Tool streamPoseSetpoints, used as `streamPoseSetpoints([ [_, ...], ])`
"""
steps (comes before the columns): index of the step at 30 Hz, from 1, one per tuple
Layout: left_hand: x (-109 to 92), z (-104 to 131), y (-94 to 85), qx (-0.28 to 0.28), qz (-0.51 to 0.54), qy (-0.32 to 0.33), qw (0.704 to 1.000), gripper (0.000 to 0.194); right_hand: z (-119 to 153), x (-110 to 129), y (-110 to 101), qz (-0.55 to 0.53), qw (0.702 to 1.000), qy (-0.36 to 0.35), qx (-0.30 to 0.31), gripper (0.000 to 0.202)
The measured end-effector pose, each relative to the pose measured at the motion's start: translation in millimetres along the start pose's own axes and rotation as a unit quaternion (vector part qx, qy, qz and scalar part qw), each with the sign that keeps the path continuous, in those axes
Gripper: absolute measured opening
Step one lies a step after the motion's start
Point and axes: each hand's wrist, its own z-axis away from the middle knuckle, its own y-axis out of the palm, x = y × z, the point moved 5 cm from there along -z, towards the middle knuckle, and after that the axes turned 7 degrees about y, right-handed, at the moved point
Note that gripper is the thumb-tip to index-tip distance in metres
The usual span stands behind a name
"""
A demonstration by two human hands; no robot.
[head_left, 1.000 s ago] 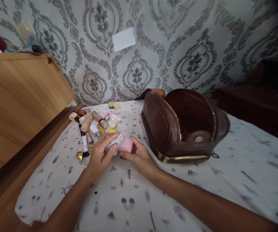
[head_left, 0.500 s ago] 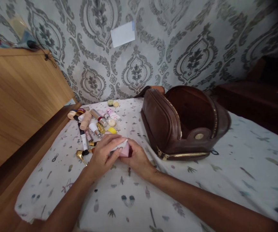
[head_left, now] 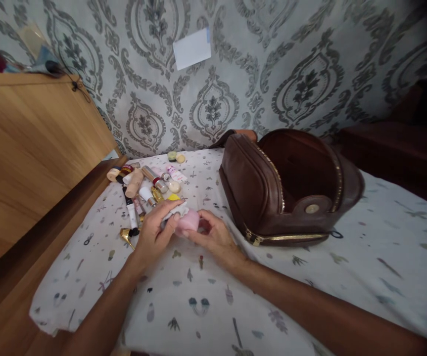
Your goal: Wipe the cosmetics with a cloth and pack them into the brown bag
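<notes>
Pink object [head_left: 188, 221], left end hidden under white cloth [head_left: 178, 209]; left hand [head_left: 157, 230] curled round cloth, right hand [head_left: 216, 241] pinching right end.

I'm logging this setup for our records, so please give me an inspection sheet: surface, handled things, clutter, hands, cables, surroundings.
Surface: white patterned sheet, lightly creased.
Handled things: pink item with a white cloth against it.
Clutter: loose cosmetics grouped at the left; brown bag unzipped at the right, its inside too dark to read.
Hands: left hand holds the cloth; right hand holds the pink item.
Cables: thin dark cord at the corner of the wooden panel; whether it is a cable is unclear.
Surroundings: patterned wall behind, white paper on it.
</notes>
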Motion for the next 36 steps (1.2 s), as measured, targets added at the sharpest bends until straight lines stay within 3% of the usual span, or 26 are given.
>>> streamPoseSetpoints([
  [4,-5,0,1.9,0.023,0.006,0.037,0.999,0.029,1,-4,8,-0.099,0.991,0.059,0.060,0.042],
  [11,3,-1,1.1,0.006,-0.005,-0.002,1.000,0.030,-4,-10,7,-0.129,0.990,0.045,0.044,0.045],
  [16,0,-1,2.4,0.011,-0.007,0.019,1.000,0.030,-6,-14,3,-0.033,0.999,0.020,0.006,0.039],
  [21,-13,0,12.3,0.073,-0.028,0.086,0.993,0.030,-4,-10,2,0.079,0.996,-0.034,-0.015,0.024],
  [24,-13,1,15.4,0.086,-0.028,0.084,0.992,0.030,-3,-7,0,0.083,0.996,-0.035,-0.030,0.023],
  [31,3,1,-1.3,-0.022,-0.016,-0.015,1.000,0.030,-3,-8,0,-0.082,0.995,0.058,0.012,0.033],
  [36,7,2,-2.9,-0.045,-0.019,-0.040,0.998,0.031,-5,-11,1,-0.222,0.970,0.101,0.021,0.040],
])
